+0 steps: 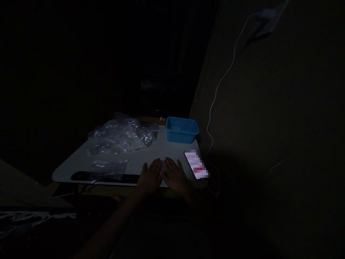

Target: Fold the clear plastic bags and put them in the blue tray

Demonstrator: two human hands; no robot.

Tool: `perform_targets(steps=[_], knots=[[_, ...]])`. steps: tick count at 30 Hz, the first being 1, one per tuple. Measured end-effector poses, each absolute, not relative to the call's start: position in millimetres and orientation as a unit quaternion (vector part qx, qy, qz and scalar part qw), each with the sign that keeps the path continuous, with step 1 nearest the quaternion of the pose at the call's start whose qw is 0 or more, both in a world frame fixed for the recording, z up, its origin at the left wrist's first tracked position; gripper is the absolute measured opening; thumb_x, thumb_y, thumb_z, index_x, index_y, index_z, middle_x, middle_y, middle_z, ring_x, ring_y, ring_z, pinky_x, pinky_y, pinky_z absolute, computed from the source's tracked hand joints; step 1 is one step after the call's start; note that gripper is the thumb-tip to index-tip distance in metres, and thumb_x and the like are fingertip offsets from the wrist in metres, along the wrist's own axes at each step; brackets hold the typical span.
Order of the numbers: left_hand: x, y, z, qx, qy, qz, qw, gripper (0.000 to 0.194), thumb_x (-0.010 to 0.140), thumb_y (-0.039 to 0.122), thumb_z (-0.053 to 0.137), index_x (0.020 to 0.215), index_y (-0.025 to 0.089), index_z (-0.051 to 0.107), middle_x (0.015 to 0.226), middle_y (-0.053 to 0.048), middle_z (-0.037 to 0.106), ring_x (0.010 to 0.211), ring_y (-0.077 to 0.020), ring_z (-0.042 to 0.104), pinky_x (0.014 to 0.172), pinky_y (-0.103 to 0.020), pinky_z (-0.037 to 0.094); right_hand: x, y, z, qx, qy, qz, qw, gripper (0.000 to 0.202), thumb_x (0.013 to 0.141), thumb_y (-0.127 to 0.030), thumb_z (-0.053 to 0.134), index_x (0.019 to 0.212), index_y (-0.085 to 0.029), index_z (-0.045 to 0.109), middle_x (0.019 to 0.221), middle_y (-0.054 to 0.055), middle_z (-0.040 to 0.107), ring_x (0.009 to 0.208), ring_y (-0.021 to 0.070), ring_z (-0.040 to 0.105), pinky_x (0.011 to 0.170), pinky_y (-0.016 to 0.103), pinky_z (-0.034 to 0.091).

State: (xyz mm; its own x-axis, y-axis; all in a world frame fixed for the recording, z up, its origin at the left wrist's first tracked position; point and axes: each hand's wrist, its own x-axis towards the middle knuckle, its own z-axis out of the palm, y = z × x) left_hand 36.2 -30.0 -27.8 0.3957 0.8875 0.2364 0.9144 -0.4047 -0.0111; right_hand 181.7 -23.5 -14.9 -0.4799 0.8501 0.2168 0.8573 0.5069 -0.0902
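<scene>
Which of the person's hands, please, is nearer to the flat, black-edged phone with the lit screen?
Right: the right hand is just left of the black-edged phone, not touching it; the left hand is farther left, on the right hand's other side.

Plastic bags [124, 135] on the table [161, 151] at left, basin [182, 136] at back right, phone [194, 164] before the basin

From here I see one camera on the person's head, looking forward and down from above and behind the fingers [155, 165], tabletop [172, 149] beyond.
</scene>
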Motion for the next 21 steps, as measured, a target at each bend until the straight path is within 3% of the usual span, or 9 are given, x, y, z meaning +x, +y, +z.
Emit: perform_targets(steps=[7, 12, 21], knots=[[33.3, -29.6, -29.3, -0.845, -0.507, -0.132, 0.105, 0.052, 0.084, 0.025, 0.028, 0.134, 0.011, 0.024, 0.139, -0.011, 0.026, 0.128, -0.0229, 0.022, 0.1, -0.047, 0.02, 180.3, -24.2, -15.4, -0.496, -0.86, -0.012, 0.121, 0.057, 0.088, -0.046, 0.018, 0.131, -0.01, 0.03, 0.138, 0.011, 0.028, 0.129, 0.0191, 0.017, 0.104, 0.045, 0.005], [32.0, -27.1, -31.7, -0.875, -0.453, -0.136, 0.098, 0.05, 0.086, 0.028, 0.028, 0.133, 0.013, 0.026, 0.137, -0.009, 0.031, 0.127, -0.0204, 0.024, 0.104, -0.044, 0.013, 180.0, -24.8, -13.3, -0.498, -0.859, -0.006, 0.116, 0.055, 0.089, -0.045, 0.016, 0.131, -0.013, 0.032, 0.137, 0.01, 0.029, 0.129, 0.0191, 0.017, 0.104, 0.045, 0.007], [34.5, -27.6, -29.3, -0.876, -0.465, -0.111, 0.069, 0.049, 0.086, 0.028, 0.027, 0.132, 0.011, 0.029, 0.136, -0.01, 0.034, 0.127, -0.0202, 0.025, 0.103, -0.041, 0.018, 179.5, -24.9, -13.5, -0.5, -0.859, -0.006, 0.111, 0.058, 0.089, -0.047, 0.013, 0.131, -0.012, 0.031, 0.138, 0.011, 0.026, 0.129, 0.0196, 0.018, 0.104, 0.044, 0.007]])
